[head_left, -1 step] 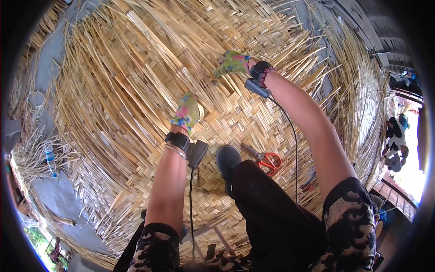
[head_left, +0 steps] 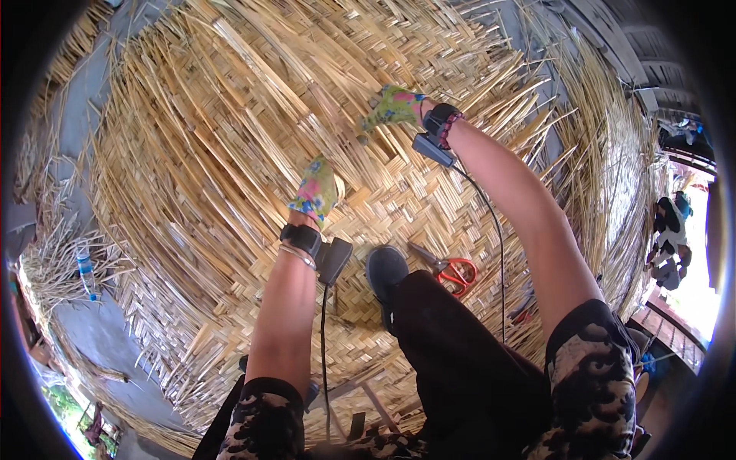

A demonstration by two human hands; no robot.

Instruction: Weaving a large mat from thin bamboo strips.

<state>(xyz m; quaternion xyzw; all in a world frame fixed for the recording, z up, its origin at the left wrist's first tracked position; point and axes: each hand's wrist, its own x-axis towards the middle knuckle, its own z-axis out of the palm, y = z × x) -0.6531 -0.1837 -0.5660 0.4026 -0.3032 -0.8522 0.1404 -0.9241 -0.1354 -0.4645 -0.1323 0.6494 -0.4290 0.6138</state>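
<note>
A large straw-coloured mat of flat split reeds spreads under me, woven tight near my foot. Across its upper left lie many long reed strips. My left hand, in a green floral glove, is low over the weave, its fingers closed around strips and partly hidden. Farther away and to the right, my right hand wears a matching glove. Its fingers bend down onto the strips and close on one, though the tips are hard to make out. Scissors with orange handles lie on the mat beside my knee, apart from both hands.
My dark shoe rests on the mat. Cables run from the wrist devices along both arms. Loose reed ends fan out at the right. A bottle with a blue label lies at the left. People are at the far right.
</note>
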